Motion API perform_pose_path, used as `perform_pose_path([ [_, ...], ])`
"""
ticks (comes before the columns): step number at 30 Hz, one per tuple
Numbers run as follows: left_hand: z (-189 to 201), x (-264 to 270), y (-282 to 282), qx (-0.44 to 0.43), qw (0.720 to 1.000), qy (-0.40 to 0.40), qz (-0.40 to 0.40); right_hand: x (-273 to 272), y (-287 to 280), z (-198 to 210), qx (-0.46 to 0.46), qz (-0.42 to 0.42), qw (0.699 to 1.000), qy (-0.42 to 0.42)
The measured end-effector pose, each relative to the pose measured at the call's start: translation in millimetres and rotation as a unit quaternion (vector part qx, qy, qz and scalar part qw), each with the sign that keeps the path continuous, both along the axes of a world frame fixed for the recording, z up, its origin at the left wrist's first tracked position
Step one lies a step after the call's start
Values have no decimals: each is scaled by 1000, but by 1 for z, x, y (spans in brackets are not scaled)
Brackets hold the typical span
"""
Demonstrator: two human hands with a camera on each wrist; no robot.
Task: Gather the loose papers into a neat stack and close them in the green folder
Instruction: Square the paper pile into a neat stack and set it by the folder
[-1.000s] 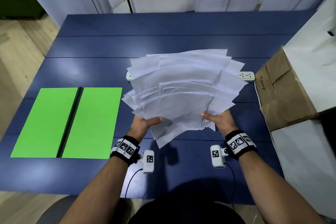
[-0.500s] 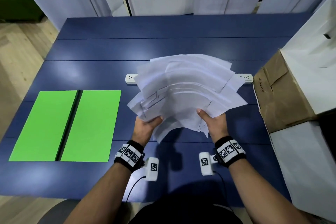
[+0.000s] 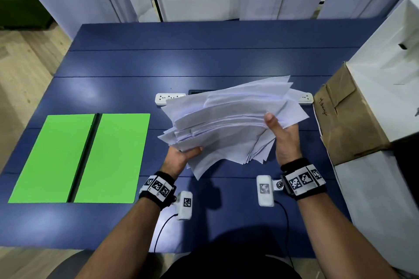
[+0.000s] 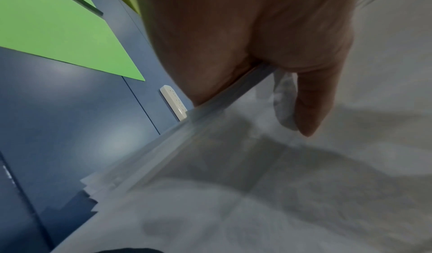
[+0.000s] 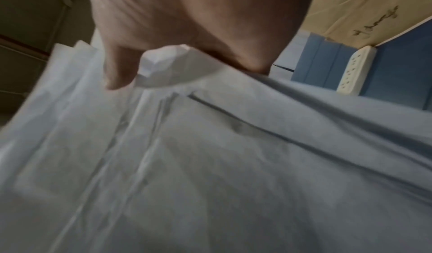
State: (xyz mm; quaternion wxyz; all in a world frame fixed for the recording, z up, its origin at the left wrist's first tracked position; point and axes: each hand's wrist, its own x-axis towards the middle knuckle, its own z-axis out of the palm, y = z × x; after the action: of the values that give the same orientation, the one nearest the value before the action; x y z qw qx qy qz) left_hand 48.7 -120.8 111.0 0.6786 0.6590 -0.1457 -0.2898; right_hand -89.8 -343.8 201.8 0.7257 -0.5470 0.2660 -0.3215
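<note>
Both hands held the papers (image 3: 229, 120) above the bench's middle: the left hand (image 3: 179, 161) and right hand (image 3: 284, 140) each gripped them, thumb on top. The sheets were fanned unevenly, so loose ones risked slipping out before reaching the green folder (image 3: 79, 158), open at the left edge.

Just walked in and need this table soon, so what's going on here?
A person is gathering loose papers into a stack. Both hands grip the fanned, uneven bundle above the blue table: the left hand at its near left corner, the right hand on its right side. The green folder lies open and empty to the left.
</note>
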Motion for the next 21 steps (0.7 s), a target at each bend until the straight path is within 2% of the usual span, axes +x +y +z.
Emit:
perform_pose_path([
  [8,-1,0,-1,1,1000,-4,-21,10,13,32,-4,-104,994,-41],
  [16,-5,-5,-2,4,1000,14,-13,13,15,29,-44,-65,997,0],
  [21,-8,-5,-1,-12,1000,19,-21,14,15,31,-32,-91,995,-12],
])
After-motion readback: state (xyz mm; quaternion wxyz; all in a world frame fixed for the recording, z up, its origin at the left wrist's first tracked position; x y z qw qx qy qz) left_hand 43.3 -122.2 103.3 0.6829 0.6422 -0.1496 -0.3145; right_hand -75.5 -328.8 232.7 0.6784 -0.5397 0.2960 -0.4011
